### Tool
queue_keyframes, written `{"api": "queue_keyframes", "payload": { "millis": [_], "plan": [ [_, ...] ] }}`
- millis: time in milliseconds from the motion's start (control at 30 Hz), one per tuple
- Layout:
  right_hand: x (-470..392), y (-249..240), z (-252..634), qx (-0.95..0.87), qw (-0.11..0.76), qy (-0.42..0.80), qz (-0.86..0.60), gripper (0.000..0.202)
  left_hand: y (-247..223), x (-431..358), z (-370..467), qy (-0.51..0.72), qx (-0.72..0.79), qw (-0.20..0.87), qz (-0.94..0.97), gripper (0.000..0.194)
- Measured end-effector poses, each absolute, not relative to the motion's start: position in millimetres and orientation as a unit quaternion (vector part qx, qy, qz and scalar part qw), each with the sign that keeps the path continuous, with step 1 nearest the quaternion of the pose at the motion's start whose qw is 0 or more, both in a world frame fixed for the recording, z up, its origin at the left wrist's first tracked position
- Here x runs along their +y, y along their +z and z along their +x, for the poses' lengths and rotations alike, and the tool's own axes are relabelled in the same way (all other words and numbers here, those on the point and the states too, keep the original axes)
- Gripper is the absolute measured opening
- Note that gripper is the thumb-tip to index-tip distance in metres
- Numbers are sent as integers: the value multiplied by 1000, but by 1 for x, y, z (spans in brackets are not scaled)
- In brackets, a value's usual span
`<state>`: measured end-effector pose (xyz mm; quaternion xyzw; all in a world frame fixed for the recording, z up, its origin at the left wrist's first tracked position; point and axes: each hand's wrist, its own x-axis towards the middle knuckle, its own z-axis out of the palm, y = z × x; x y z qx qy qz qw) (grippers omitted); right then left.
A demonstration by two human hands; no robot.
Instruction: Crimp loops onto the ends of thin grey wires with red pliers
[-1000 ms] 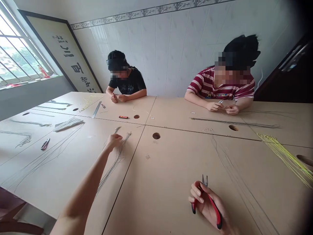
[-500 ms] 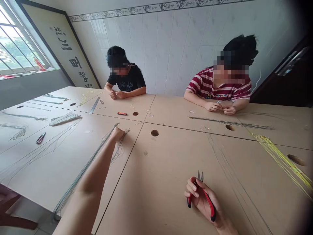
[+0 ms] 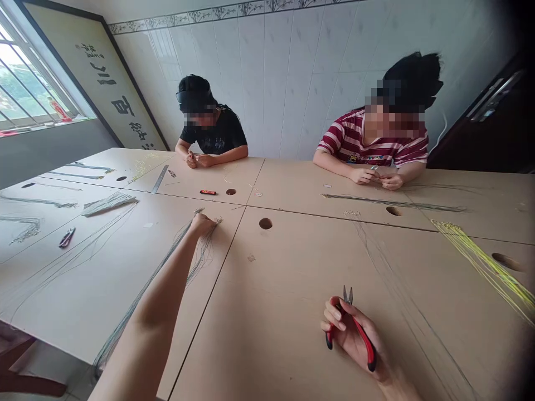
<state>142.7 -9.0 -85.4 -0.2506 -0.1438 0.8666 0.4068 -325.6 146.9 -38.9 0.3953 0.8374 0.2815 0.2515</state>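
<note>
My left hand [image 3: 203,224] reaches far out over the table, its fingers bent down at the bead-like ends of a short bundle of thin grey-green cords [image 3: 202,257]. It looks closed, but its fingertips are hidden, so what they pinch cannot be made out. Along my forearm's left side lies a longer bundle of grey-green cords [image 3: 140,301]. In my right hand [image 3: 355,334], nearer to me, are pliers [image 3: 368,340] with red and black handles. Their pointed metal jaws face away from me and stand slightly apart, touching nothing.
Yellow cords [image 3: 480,262] lie at the right, and dark cords [image 3: 393,203] run before a co-worker [image 3: 376,139] in stripes. Another person [image 3: 213,131] sits farther left. A red-black marker-like stick [image 3: 208,192], a ruler [image 3: 159,179], other pliers [image 3: 67,238] and round table holes [image 3: 265,224] are around.
My view has shifted slightly. My right hand with the pliers sits a little farther right in view. My left hand stays at the cord ends, with only a slight shift.
</note>
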Motion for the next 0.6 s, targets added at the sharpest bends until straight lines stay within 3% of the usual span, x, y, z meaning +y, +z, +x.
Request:
{"api": "queue_keyframes", "payload": {
  "millis": [433, 600],
  "plan": [
    [-10, -85, 145, -158, 403, 858, -278, 16, -54, 131, -311, 274, 835, 206, 430, 33],
    [16, -55, 116, -246, 329, 836, -364, 17, -59, 123, -297, 288, 812, 206, 464, 30]
  ]
}}
